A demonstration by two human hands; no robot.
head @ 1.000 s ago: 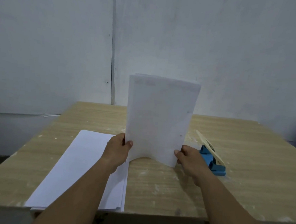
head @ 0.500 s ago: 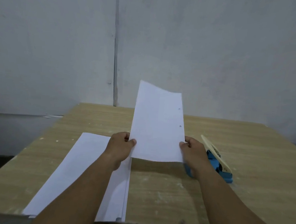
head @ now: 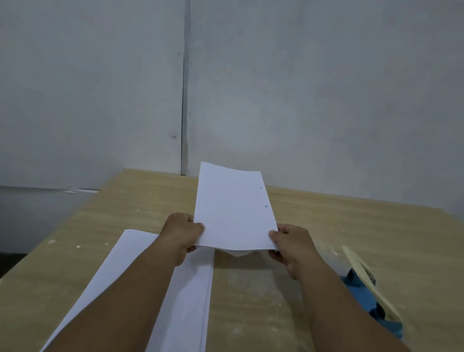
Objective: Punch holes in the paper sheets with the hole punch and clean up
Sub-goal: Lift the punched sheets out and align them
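Observation:
A white punched sheet (head: 233, 206) is held above the middle of the wooden table (head: 331, 226), tilted away from me, with two small holes along its right edge. My left hand (head: 183, 231) pinches its near left corner and my right hand (head: 292, 244) pinches its near right corner. A second bit of paper sags just under the near edge. A stack of white sheets (head: 186, 296) lies flat on the table under my left forearm. The blue hole punch (head: 368, 290) with a cream lever sits at the right, partly hidden by my right forearm.
A grey wall with a vertical seam rises right behind the table. The table's left edge runs diagonally at the lower left, with dark floor beyond it. White flecks dot the wood around the punch and the centre.
The sheet went from standing upright and bowed to leaning back, lower and flatter, with its punched holes now showing. Both hands stayed on its near corners. The view tilted down, closer to the table.

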